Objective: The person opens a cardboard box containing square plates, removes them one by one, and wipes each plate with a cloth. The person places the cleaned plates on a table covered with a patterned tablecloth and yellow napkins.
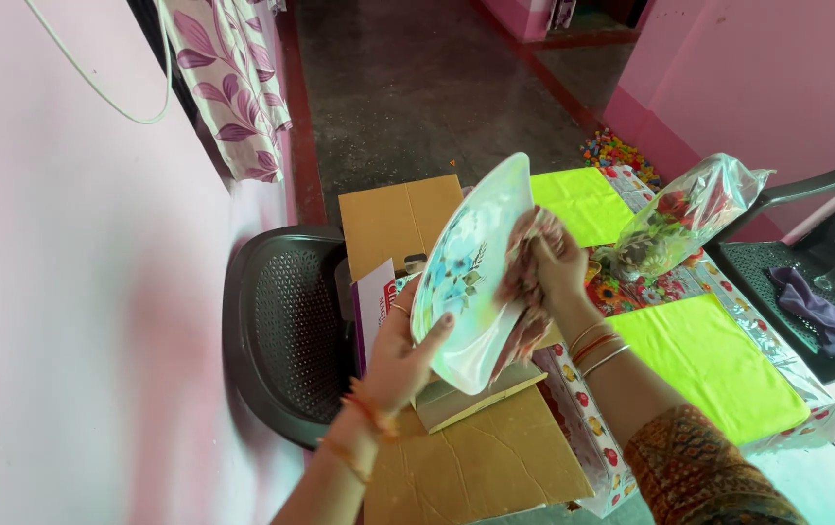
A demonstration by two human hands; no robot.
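My left hand [400,358] holds a white plate [464,277] with a blue floral print, tilted up on edge above an open cardboard box [476,462]. My thumb lies across its lower face. My right hand [552,262] presses a patterned cloth [526,267] against the back of the plate, near its right rim. Bangles sit on both wrists.
A dark plastic chair [286,331] stands at the left by the pink wall. On the right, a table with a floral cover carries yellow-green mats [709,355] and a clear plastic bag [685,219]. Another dark chair [816,272] holds a purple cloth and glasses.
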